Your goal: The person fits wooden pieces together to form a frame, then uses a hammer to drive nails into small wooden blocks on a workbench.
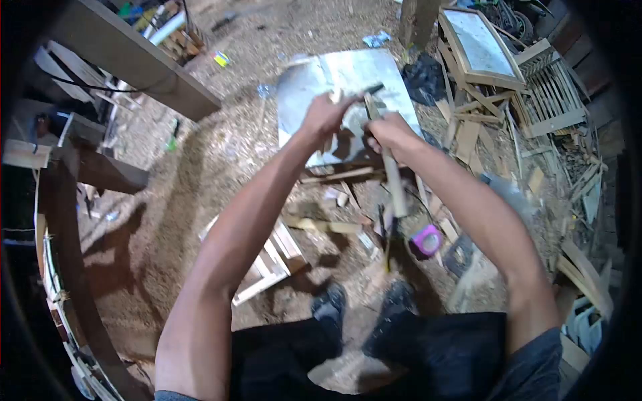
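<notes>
The right hand is gripping a wooden stick, its length running past that hand bodyward; the left hand is curling alongside, grasp unclear.

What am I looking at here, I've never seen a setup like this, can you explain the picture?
There's no machine. You're seeing a person's bare left hand and right hand, filmed by a camera worn on the head, looking forward and down. The right hand grips a pale stick, apparently wooden. The left hand seems to hold something too blurred to name. Both are over a pale work surface, where a dark, narrow object shows, too unclear to identify. Lower in the picture are a pink tape measure and a slatted wooden frame.
</notes>
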Demonstrator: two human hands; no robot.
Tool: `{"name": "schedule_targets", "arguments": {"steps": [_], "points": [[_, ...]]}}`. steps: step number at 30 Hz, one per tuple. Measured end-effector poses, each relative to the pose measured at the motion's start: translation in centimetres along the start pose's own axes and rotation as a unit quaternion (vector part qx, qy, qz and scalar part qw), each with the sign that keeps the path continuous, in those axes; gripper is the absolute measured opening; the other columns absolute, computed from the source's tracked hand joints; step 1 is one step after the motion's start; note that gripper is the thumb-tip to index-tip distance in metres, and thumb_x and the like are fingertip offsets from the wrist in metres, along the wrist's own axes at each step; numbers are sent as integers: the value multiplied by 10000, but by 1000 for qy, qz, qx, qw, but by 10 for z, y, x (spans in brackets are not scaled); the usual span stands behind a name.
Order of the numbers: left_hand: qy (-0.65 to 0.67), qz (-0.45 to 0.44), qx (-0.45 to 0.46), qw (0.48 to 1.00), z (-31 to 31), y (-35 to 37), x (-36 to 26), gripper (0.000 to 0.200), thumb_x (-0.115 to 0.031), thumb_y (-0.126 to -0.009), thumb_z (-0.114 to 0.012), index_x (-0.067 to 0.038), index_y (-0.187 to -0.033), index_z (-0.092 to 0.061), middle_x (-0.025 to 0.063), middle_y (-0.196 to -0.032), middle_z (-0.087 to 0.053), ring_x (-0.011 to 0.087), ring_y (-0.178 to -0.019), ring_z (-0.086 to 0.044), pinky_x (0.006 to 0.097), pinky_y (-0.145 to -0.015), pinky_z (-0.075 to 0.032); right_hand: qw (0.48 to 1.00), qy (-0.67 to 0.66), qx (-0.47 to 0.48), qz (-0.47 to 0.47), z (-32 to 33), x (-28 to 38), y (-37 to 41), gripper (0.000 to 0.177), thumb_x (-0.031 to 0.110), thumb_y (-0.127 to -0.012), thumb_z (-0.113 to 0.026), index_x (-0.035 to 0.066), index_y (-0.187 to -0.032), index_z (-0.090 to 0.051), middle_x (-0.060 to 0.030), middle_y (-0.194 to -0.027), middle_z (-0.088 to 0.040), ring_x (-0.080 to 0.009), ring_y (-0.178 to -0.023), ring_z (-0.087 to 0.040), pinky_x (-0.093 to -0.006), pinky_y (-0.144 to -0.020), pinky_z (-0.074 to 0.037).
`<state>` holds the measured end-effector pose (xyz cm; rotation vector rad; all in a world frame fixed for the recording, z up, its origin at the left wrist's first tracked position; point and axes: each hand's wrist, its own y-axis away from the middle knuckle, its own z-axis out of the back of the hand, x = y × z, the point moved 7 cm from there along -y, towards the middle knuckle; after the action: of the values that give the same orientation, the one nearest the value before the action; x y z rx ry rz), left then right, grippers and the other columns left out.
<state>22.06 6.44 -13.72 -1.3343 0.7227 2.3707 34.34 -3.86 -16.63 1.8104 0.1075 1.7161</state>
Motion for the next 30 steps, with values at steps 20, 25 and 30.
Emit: {"name": "schedule_targets", "arguments": {"steps": [20,25,30], "points": [[-223,-344,152,899,-22,36,18,393,-207,-799,-712,-25,-1105,-546,181,-966,-621,333,-855,-615,412,-777,-486,917,355,-34,179,33,13,-1,270,218,-749,-685,-7,-897,-714,-188,-756,-692,-298,-703,-686,-409,-699,-535],[-233,-266,117,928,-6,40,7,415,-237,-795,-757,-8,-1107,-604,174,-964,-657,275,-885,-664,373,-800,-517,833,438,-45,335,36,31,-1,300,149,-782,-636,-18,-1031,-656,-244,-943,-660,-385,-901,-653,-450,-833,-507],[-220,-316,36,922,0,38,14,424,-216,-803,-762,-3,-1154,-657,172,-1070,-617,303,-976,-633,378,-872,-507,747,484,-113,441,24,34,26,218,128,-855,-618,0,-1032,-622,-200,-1107,-566,-369,-1047,-565,-462,-915,-432]]}}
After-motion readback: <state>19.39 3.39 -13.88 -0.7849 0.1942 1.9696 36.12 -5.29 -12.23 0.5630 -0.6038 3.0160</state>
